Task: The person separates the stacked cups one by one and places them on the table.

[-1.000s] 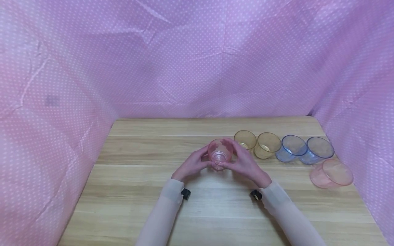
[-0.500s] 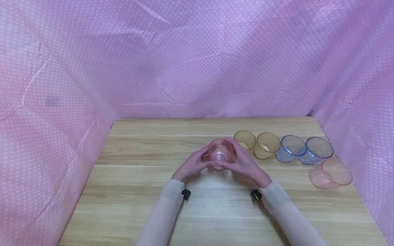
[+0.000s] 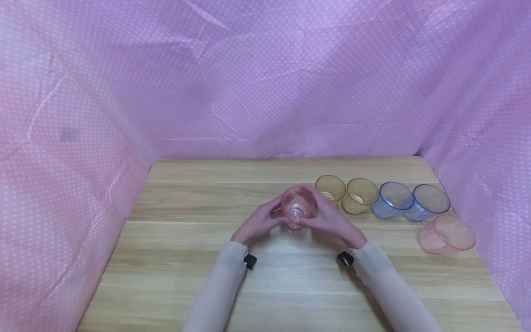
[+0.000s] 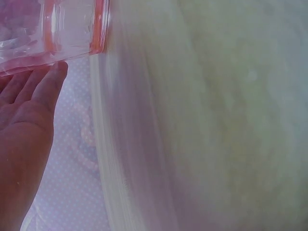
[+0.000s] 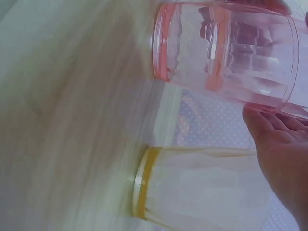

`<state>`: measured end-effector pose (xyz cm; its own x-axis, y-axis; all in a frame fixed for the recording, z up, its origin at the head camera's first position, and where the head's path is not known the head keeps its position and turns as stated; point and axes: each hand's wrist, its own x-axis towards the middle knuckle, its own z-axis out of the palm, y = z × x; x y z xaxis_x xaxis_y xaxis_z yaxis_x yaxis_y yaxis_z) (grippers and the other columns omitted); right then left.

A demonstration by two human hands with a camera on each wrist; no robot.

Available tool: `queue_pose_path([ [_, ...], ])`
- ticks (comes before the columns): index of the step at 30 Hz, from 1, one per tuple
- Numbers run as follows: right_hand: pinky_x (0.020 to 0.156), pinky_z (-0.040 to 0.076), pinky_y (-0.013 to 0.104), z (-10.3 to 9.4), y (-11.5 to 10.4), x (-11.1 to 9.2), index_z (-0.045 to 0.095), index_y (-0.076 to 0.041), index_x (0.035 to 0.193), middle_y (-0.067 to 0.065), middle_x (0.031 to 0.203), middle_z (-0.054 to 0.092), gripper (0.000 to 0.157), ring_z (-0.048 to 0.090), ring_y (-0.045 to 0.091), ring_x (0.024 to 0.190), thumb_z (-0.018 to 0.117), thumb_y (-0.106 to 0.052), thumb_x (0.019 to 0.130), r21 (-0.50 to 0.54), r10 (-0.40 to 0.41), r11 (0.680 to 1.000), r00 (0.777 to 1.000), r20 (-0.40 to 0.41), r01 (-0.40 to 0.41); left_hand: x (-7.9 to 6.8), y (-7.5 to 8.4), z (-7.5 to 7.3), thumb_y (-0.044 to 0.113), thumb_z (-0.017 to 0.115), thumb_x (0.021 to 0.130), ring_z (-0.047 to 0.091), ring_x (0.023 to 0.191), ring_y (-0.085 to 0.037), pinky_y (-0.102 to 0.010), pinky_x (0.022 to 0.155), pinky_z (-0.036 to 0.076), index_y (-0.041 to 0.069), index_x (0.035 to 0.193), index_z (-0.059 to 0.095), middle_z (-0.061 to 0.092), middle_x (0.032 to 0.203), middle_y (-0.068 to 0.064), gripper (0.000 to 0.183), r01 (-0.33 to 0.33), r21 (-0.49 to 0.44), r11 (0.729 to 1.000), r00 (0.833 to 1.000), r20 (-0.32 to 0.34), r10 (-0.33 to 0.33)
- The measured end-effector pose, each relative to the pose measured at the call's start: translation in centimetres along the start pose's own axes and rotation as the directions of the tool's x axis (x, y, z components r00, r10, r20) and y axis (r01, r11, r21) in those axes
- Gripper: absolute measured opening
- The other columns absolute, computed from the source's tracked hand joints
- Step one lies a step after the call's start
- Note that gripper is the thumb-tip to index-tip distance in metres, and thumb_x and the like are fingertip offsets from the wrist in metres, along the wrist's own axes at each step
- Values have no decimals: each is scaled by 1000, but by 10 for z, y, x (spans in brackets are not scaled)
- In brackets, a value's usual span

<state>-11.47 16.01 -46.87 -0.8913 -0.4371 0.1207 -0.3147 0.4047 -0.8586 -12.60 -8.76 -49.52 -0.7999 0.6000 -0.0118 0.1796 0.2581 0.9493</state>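
Upright at the middle of the table is a clear pink glass (image 3: 297, 210), held from both sides. My left hand (image 3: 259, 222) curves round its left side, and my right hand (image 3: 331, 218) round its right, with the thumbs at the near side. In the right wrist view a second pink band and another rim line show in the glass (image 5: 226, 48), as if another pink glass is nested in it. Whether its base touches the table is hard to tell. Just beyond my right hand stands a yellow glass (image 3: 329, 185).
Rightward from there a second yellow glass (image 3: 360, 198) and two blue glasses, one nearer (image 3: 394, 199) and one farther right (image 3: 427, 205), stand in a row. Another pink glass (image 3: 445, 235) is at the table's right side. Pink dotted cloth (image 3: 265, 92) surrounds the wooden table (image 3: 174, 258).
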Motion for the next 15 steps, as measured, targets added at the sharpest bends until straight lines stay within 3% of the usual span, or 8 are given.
queue_pose_path([
  [10,111,49,50,2,5,-1,37,-8,155,13,150,54,98,54,32,135,93,-25,77,-45,-118,992,993,-24,117,0,0,0,4,69,98,52,139,-30,-30,112,47,17,162,36,43,161,-12,74,2,-34,999,1000,3,-2],
  [15,110,50,52,4,6,1,39,-8,155,13,148,55,96,56,34,133,93,-22,77,3,-100,995,994,-35,101,0,-1,0,7,70,98,52,140,-29,-32,114,46,18,163,35,42,162,-9,74,2,-19,1000,1000,4,-2],
])
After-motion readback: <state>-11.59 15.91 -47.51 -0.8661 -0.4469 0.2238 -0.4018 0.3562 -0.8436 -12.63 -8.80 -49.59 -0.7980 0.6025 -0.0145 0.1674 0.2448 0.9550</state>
